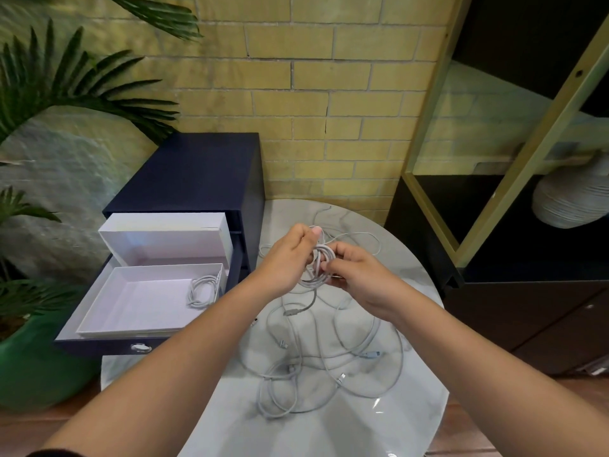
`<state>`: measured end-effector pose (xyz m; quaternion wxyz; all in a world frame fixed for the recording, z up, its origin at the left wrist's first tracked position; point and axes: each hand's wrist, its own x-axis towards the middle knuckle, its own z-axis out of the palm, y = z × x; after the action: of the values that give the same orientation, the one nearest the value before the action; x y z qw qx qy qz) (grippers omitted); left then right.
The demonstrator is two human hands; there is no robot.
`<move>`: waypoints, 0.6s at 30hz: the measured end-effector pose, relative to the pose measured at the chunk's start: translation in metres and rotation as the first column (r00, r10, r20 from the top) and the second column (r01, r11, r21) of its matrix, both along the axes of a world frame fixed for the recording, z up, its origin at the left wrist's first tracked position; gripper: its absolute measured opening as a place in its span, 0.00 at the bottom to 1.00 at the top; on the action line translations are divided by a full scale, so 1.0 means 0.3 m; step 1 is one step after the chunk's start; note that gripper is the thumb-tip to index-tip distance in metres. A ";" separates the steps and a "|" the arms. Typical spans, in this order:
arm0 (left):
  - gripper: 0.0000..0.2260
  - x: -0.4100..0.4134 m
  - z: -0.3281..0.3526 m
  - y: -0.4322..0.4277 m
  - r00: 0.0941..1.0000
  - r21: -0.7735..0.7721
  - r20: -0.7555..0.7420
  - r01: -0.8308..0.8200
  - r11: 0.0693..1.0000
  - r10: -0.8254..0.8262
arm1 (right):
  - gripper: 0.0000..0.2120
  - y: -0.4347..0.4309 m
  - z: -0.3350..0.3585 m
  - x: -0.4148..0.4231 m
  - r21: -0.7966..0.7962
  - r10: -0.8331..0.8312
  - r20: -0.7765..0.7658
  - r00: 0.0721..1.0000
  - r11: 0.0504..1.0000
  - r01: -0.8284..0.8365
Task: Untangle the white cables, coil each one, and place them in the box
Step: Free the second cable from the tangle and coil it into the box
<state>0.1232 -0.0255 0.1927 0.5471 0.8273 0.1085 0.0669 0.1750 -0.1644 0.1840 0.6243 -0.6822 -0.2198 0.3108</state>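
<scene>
Above the round marble table (412, 433) I hold a half-coiled white cable (317, 270) between both hands. My left hand (286, 258) pinches the loops at the top, and my right hand (357, 275) grips the coil's right side. A loose end with a plug hangs down below the coil. A tangle of white cables (316, 367) lies spread on the table under my hands. A shallow white box (145, 300) sits in an open dark drawer on the left, with one coiled white cable (201, 289) in its right end.
A white box lid (164, 240) stands behind the box against the dark blue drawer cabinet (197, 173). A green plant pot (36, 364) is at the far left. A black and gold shelf (514, 179) with a ribbed vase stands to the right, against the brick wall.
</scene>
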 end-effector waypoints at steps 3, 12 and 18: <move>0.11 -0.005 0.010 0.002 0.994 -0.195 -0.060 0.082 0.977 -0.095 | 0.06 -0.002 -0.006 0.002 -0.024 -0.064 0.078 0.995 0.998 0.066; 0.09 -0.018 0.013 0.000 0.994 0.015 -0.083 0.071 0.997 -0.069 | 0.11 -0.012 0.009 0.014 -0.031 -0.039 0.267 0.963 0.998 0.049; 0.10 0.006 -0.001 -0.002 0.996 -0.075 -0.087 -0.027 0.997 0.021 | 0.14 -0.009 0.001 0.019 -0.081 -0.127 0.663 0.737 0.967 0.240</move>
<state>0.1250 -0.0261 0.1923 0.5719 0.8068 0.1446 0.0335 0.1805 -0.1671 0.1845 0.4786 -0.8139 -0.3293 0.0069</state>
